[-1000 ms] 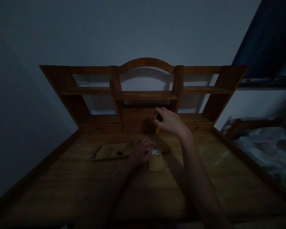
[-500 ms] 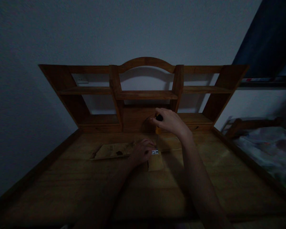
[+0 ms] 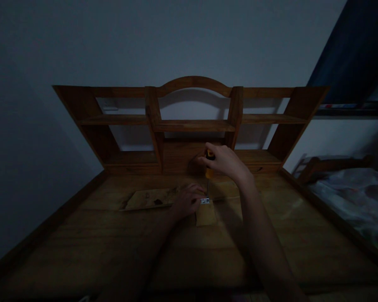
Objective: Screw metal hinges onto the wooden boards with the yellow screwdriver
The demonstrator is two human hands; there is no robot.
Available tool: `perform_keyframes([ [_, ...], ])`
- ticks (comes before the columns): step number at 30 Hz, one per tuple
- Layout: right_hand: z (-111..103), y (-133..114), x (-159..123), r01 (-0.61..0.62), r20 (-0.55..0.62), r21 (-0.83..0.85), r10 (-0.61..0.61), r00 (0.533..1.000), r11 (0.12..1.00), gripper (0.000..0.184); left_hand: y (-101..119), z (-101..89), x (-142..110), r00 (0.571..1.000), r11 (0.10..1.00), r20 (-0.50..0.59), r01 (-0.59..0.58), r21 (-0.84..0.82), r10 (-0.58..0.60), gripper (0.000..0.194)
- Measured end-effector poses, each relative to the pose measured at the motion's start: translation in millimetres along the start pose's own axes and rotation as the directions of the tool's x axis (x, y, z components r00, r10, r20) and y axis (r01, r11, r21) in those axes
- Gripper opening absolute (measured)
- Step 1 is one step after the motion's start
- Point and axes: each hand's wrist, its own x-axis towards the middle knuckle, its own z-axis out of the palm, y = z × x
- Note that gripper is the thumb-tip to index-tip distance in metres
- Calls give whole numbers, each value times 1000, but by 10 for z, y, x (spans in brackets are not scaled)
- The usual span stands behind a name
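Note:
My right hand (image 3: 225,161) is closed round the orange and black handle of a screwdriver (image 3: 209,167), held upright with its thin shaft pointing down. The tip meets a small shiny metal hinge (image 3: 204,201) that lies where a long flat wooden board (image 3: 148,198) joins a small wooden block (image 3: 206,214). My left hand (image 3: 187,200) rests on the board just left of the hinge, fingers curled and pressing beside it. Both lie on a wooden desk (image 3: 113,251). The light is dim.
A wooden hutch with shelves and an arched top (image 3: 192,121) stands at the desk's back against a pale wall. A raised rim runs along the desk's left and right sides. A bed with a patterned cover (image 3: 355,197) lies to the right.
My right hand has turned a little on the screwdriver handle, so more of the orange shows. The left hand, board and hinge have stayed where they were.

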Motion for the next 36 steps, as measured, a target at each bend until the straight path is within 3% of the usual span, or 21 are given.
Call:
perform_keyframes([
  [18,39,12,-4,11,-8,88,-10,1000,996,27,29,-27,14,1000,1000,21,11,27,-11,33],
  [26,18,36,-5,-9,2,26,9,1000,1000,23,24,-22,11,1000,1000,12,12,29,-12,33],
  [30,19,41,-7,13,7,94,-14,1000,995,28,4,-4,6,1000,999,12,13,38,-14,34],
  [36,62,48,0,13,1,63,-13,1000,998,32,43,-31,15,999,999,34,22,41,-24,34],
])
